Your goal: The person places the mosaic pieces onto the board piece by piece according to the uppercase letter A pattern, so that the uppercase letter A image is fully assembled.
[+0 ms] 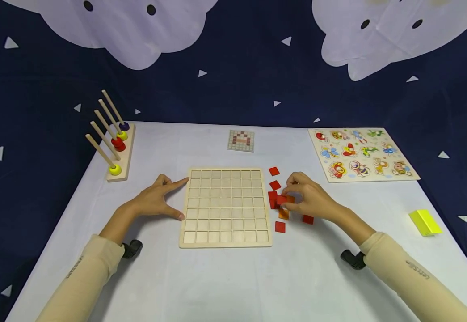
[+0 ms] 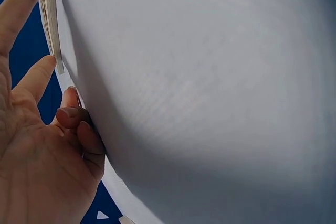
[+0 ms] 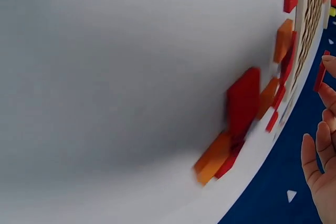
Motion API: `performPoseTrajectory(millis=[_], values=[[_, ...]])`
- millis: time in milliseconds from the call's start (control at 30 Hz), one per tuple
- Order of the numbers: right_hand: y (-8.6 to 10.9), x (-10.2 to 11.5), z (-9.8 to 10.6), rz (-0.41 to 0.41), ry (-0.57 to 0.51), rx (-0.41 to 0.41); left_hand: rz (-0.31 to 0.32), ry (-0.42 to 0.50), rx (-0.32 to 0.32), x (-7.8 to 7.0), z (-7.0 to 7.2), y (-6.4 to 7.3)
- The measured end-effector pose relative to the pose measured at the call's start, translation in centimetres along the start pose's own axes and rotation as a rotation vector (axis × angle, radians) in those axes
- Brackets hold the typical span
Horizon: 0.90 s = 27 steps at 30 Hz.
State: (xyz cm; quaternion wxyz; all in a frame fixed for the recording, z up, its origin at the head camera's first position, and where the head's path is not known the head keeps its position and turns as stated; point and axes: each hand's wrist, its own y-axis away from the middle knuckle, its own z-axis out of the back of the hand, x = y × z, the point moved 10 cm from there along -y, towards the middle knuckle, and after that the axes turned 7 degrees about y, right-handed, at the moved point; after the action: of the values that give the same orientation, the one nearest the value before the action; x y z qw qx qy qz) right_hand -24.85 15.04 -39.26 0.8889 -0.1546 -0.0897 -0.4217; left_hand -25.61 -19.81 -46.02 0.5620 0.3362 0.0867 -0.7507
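In the head view a wooden grid board (image 1: 225,245) lies flat with bare square cells. My left hand (image 1: 153,199) spreads its thumb and index finger along the board's left edge, fingertips right at the rim, the other fingers loosely curled. Right of the board, my right hand (image 1: 311,197) pinches a red square tile (image 1: 281,200) between thumb and fingertip, and the same tile (image 3: 319,77) stands edge-on in the right wrist view. Below and around that hand lie loose red tiles (image 1: 280,227) and orange tiles (image 1: 283,214), some overlapping and partly hidden by the fingers.
A small pixel-pattern card (image 1: 241,141) lies behind the board. At the back left stands a wooden peg stand (image 1: 124,163) with coloured beads. An insect picture board (image 1: 363,155) lies back right, with a yellow block (image 1: 425,222) near the table's right edge.
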Motion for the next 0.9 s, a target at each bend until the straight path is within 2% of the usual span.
performPoseTrajectory(millis=[567, 900], values=[[-7.5, 2.8, -2.3, 0.060, -0.026, 0.043, -0.020, -0.001, -0.005, -0.1, 0.1, 0.0], [-11.1, 3.6, -4.2, 0.035, -0.029, 0.097, -0.015, -0.001, 0.001, 0.2, 0.0, -0.2]])
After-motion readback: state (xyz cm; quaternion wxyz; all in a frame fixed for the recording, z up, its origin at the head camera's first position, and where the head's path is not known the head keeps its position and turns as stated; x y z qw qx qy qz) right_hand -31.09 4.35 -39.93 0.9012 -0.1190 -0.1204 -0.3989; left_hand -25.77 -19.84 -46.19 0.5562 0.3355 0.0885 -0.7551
